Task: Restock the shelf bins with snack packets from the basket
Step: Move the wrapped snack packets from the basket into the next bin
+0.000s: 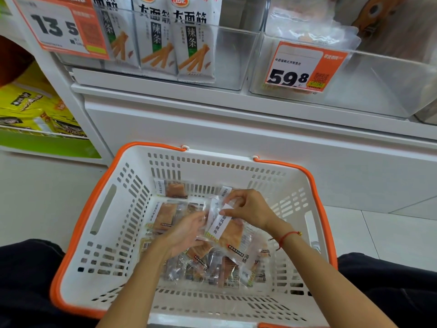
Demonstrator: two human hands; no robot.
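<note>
A white basket with an orange rim (78, 223) sits on the floor below the shelf, holding several clear snack packets of orange-brown dried squid. Both hands are inside it. My right hand (248, 211) pinches the top edge of one packet (228, 230) with a white label strip. My left hand (182, 233) lies under a bunch of packets, fingers curled around them. Another packet (172, 189) leans on the basket's far wall. Above, a clear shelf bin (369, 86) with an orange 59.8 price tag (305, 67) holds a few similar packets at the back.
Left of it, another clear bin (236, 55) holds upright white packets (196, 43) of spicy strips, with a 13.5 price tag (61, 27). Yellow bags (33, 107) fill a low shelf at far left. My dark-clothed knees flank the basket on a pale tiled floor.
</note>
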